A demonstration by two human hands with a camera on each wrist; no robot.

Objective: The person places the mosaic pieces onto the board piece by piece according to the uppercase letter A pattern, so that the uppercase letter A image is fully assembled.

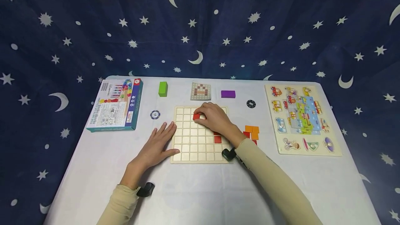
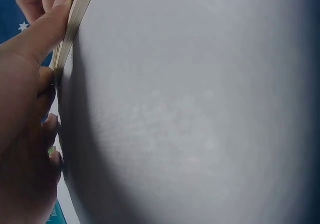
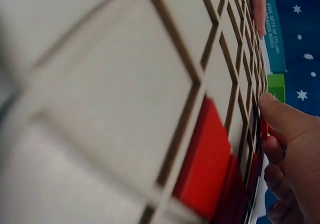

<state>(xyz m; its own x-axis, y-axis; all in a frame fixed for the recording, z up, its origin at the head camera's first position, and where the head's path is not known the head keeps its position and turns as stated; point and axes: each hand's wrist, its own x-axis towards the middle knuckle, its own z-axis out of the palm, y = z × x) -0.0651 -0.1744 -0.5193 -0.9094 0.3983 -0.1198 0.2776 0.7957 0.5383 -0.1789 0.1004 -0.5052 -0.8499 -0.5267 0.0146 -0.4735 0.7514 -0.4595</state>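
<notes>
A pale wooden grid board point(image 1: 193, 148) lies at the middle of the white table. My right hand point(image 1: 211, 115) reaches over its upper part and pinches a red block point(image 1: 196, 116) against the grid; the thumb point(image 3: 280, 115) shows by the red piece point(image 3: 263, 129) in the right wrist view. More red blocks point(image 1: 217, 139) sit in the board's right cells, seen close as a red slab point(image 3: 207, 159). My left hand point(image 1: 157, 146) lies flat with fingers straight at the board's left edge point(image 2: 75, 18), thumb point(image 2: 42, 31) along it.
Orange and red loose blocks point(image 1: 252, 132) lie right of the board. A pattern card point(image 1: 201, 91), green block point(image 1: 163, 89), purple block point(image 1: 228, 94) and two chips point(image 1: 155, 114) sit behind. A toy box point(image 1: 115, 104) is left, a vehicle puzzle point(image 1: 300, 119) right.
</notes>
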